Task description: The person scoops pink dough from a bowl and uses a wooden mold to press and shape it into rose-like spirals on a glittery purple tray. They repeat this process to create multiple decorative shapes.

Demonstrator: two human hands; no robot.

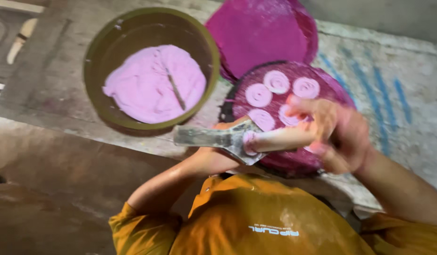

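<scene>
**Hand positions at the purple disc, with limits of visibility**

My left hand (237, 137) is closed around a flat metal scraper (214, 138). The blade extends to the left, over the worktop (407, 94), and ends just below the rim of the round bowl (150, 71). Most of this hand is hidden behind the scraper and my other fingers; only the forearm below it is plain.

My right hand (336, 134) is motion-blurred. Its fingers are curled over the near part of the dark purple disc (317, 80), and pink paste coats the fingertips. I cannot tell whether it grips anything or only presses on the surface.

The disc carries pale pink spiral dabs (276, 81). Three are fully visible along its far side; two more are partly covered by my right hand. The near edge of the disc is hidden by both hands and by my orange shirt (265, 217).

A second purple disc (261, 33) lies beyond the first, partly overlapped by it and cut off at the top edge.

The bowl holds pink paste (152, 85) with a thin stick (175, 89) lying in it. The worktop shows faded blue streaks at right; detail there is soft.
</scene>
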